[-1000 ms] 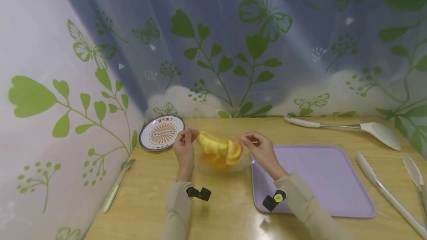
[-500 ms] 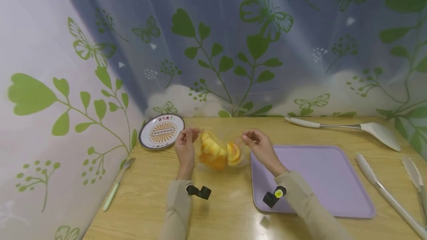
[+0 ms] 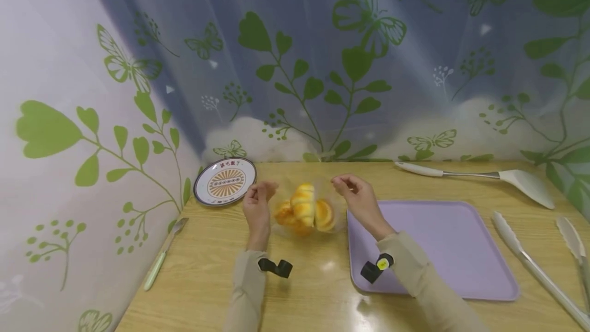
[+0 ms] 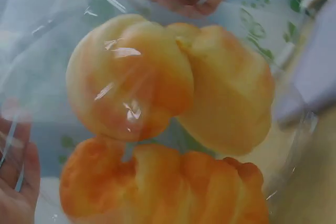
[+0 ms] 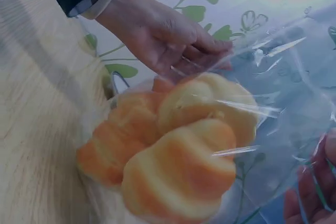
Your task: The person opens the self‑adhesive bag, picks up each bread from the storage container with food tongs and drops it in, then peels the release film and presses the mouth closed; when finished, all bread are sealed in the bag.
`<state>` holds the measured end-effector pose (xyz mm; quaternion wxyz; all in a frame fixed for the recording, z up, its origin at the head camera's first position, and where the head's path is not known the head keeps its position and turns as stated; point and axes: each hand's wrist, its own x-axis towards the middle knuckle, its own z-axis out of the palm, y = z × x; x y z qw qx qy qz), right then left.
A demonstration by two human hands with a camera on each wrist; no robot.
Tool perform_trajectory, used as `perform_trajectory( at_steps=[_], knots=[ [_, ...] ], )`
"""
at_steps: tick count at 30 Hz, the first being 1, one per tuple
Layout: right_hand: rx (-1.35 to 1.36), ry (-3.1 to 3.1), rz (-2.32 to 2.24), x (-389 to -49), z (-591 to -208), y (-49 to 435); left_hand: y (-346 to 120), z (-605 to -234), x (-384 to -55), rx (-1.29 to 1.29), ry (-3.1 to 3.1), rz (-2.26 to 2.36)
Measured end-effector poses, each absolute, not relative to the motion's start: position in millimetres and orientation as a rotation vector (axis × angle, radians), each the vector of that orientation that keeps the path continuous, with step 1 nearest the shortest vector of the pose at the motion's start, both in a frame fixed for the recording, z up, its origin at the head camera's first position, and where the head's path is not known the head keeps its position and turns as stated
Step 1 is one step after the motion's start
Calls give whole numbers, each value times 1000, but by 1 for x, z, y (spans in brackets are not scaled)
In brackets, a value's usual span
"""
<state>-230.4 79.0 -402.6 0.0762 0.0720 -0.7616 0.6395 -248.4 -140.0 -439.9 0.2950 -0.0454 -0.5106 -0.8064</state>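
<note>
A clear plastic bag (image 5: 283, 87) with bread rolls in it hangs between the two hands. The left hand (image 3: 257, 214) pinches its upper left side, and the right hand (image 3: 365, 208) pinches the upper right. Inside, a ridged golden roll (image 3: 303, 203) stands on end in the middle. Beside it lies a rounder roll (image 3: 325, 215), and a browner, knobbly bread (image 3: 285, 215) sits at the left. In the left wrist view a smooth round roll (image 4: 131, 77) and a browner bread (image 4: 163, 187) show through the film. The rolls overlap, so parts of them are hidden.
A patterned plate (image 3: 226, 181) is behind the left hand, a fork (image 3: 163, 257) near the left wall. A purple tray (image 3: 433, 250) lies right, partly under the right forearm. Beyond it are a white-headed turner (image 3: 525, 186) and metal tongs (image 3: 534, 265). A printed curtain (image 3: 295, 55) closes the back.
The rolls have tumbled inside the bag: the ridged one has turned from lying slantwise to standing upright in the middle. Both hands keep their hold, almost in the same place.
</note>
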Motion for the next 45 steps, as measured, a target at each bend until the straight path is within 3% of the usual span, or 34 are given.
perform_trajectory(
  at_steps=[19,25,30,34,39,45],
  knots=[
    [223,-2217,1958,-235,-382,75,-134,-417,-250,-149,-1544,-2042],
    [-10,-2006,2199,-240,-383,77,-136,-407,-252,-79,-1332,-2231],
    [-101,-2082,2126,-241,-383,80,-139,-408,-248,-16,-1309,-2281],
    [70,-2085,1804,-231,-373,72,-139,-406,-245,-32,-1337,-2222],
    [530,-2005,1439,-214,-351,38,-135,-400,-239,-33,-1347,-2185],
    [898,-2087,1168,-221,-333,0,-127,-394,-231,-114,-1457,-2134]
  ],
)
